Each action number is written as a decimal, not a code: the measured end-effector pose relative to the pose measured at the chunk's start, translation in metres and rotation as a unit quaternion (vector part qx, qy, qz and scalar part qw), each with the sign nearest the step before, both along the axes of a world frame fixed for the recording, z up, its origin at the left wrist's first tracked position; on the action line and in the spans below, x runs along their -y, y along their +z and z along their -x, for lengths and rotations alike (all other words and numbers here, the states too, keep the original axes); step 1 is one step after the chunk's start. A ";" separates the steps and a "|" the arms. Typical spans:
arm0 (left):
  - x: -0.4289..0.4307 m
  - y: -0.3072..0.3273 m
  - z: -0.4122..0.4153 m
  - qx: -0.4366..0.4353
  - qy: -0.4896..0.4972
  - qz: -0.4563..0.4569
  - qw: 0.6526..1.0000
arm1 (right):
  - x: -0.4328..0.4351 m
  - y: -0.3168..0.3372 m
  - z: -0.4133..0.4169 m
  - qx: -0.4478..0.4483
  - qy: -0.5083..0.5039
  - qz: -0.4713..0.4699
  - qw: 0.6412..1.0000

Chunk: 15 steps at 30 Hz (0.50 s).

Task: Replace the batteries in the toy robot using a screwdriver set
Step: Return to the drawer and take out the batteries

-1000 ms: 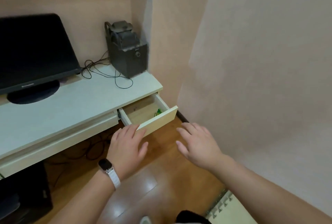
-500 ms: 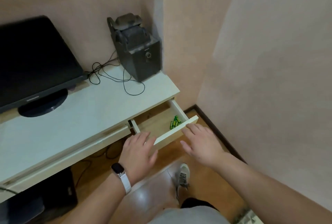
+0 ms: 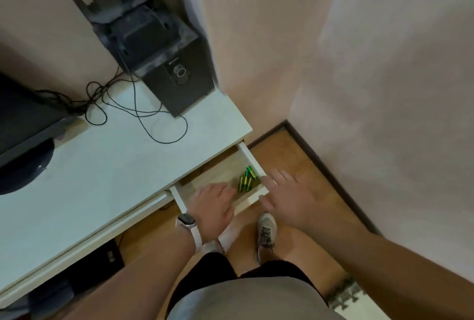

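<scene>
Green batteries (image 3: 246, 179) lie loose at the right end of the open drawer (image 3: 252, 159); left hand (image 3: 214, 208) reaches in beside them, fingers spread, empty; right hand (image 3: 284, 197) hovers open over the drawer's right corner; best pinch each battery singly.

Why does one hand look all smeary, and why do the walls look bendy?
Head view: the right hand is smeared by motion blur at the drawer corner, the left hand is a bit sharper, the green batteries stay fairly crisp, and the wide-angle lens bends the walls and desk edges; the light is dim and soft.
</scene>
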<state>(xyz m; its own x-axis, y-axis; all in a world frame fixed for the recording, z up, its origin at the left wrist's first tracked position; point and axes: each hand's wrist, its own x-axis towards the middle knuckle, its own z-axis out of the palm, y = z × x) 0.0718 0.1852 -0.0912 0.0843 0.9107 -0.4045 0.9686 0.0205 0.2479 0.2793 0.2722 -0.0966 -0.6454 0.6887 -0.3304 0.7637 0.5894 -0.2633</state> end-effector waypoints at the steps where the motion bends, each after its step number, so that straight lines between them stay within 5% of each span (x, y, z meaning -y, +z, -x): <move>1: -0.007 -0.009 0.003 0.005 0.004 0.009 1.000 | -0.002 -0.006 0.002 0.000 -0.007 0.006 1.000; 15: -0.083 -0.130 0.020 0.119 0.006 0.096 0.988 | -0.007 -0.087 0.035 0.060 -0.089 0.016 0.994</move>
<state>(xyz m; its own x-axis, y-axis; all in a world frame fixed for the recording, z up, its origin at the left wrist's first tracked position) 0.0521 0.2681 -0.2213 0.1878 0.8210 -0.5391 0.8829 0.0994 0.4589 0.2443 0.2797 -0.1839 -0.4693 0.7759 -0.4216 0.8819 0.4357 -0.1800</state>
